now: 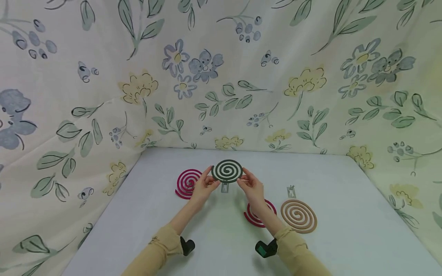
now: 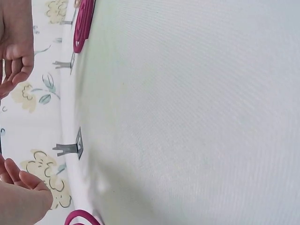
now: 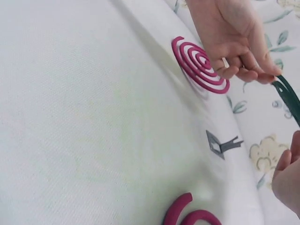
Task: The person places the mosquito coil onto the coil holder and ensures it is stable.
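A dark green mosquito coil [image 1: 227, 181] is held up above the white table between both hands. My left hand [image 1: 204, 186] pinches its left edge with thumb and fingers. On the opposite edge, my right hand [image 1: 253, 188] grips it the same way. Just below the coil in the head view, a small metal coil stand [image 1: 225, 188] sits on the table, its prongs upright in the right wrist view. A magenta coil [image 1: 180, 188] lies behind my left hand, partly covered by it. Another magenta coil [image 1: 254, 221] is partly hidden under my right forearm.
To the right is a brown coil [image 1: 298, 230], with a second metal stand [image 1: 291, 191] just beyond it. A floral cloth [image 1: 228, 115] hangs behind and along the sides of the white table [image 1: 138, 230]. Dark devices [image 1: 267, 249] are strapped at both wrists.
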### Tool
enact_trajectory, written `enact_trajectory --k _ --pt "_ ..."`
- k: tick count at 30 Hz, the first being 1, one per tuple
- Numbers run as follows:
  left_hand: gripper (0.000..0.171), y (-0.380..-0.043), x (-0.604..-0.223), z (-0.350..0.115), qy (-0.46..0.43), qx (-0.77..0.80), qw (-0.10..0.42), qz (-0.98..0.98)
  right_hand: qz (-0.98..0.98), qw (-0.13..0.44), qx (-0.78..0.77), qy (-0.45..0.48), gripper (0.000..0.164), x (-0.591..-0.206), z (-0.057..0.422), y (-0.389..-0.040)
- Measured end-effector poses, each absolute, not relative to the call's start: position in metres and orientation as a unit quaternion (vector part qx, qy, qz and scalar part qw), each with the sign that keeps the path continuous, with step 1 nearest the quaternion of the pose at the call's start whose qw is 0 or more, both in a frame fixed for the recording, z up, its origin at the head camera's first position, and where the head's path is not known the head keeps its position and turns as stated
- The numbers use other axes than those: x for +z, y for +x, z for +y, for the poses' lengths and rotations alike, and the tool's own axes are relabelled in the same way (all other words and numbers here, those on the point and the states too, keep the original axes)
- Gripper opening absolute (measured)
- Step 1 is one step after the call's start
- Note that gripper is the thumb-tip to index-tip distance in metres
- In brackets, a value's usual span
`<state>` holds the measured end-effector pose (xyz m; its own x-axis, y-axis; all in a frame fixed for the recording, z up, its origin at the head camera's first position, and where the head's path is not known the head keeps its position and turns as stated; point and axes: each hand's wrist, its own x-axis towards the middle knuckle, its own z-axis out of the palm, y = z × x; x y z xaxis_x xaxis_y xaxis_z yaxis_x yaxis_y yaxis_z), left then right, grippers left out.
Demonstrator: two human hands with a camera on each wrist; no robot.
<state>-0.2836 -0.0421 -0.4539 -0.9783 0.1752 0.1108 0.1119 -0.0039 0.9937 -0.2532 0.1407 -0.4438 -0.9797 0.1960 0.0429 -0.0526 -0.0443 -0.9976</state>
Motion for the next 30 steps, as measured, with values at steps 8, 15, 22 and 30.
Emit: enact_trajectory --k 8,15,22,30 --pt "0.071 -0.289 -0.469 -0.037 0.113 0.702 0.012 0.703 -0.684 0.062 0.725 -0.053 0.054 -0.463 0.139 -0.264" --pt "0.071 -0.335 -0.551 -0.037 0.224 0.695 -0.068 0.68 -0.689 0.053 0.72 -0.063 0.059 -0.483 0.137 -0.268" --pt "0.075 -0.374 -0.616 -0.029 0.214 0.702 -0.059 0.676 -0.691 0.049 0.718 -0.07 0.058 -0.494 0.135 -0.271" --pt "0.071 -0.299 -0.502 -0.026 0.141 0.689 0.002 0.711 -0.701 0.06 0.708 -0.062 0.056 -0.504 0.133 -0.278"
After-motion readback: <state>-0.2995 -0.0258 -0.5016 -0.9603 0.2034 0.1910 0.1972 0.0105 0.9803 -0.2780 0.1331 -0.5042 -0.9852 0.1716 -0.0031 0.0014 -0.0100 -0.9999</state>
